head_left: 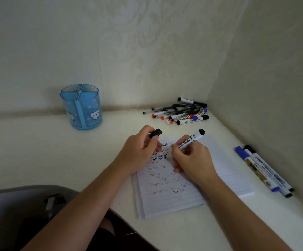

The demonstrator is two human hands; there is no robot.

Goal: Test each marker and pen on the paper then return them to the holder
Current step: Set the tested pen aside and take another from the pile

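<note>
translucent blue plastic holder (81,107), lined paper (187,178), matt table (38,151)

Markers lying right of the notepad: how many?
3, side by side along the right wall: blue marker nearest the notepad, middle marker next, black-capped marker closest to the wall. Another could hide beneath them.

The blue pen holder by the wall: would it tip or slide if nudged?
The blue pen holder looks like thin translucent plastic with nothing showing inside, so it is probably light and would likely slide on the smooth white table. Its wide, flat base suggests it would not tip easily.
</note>
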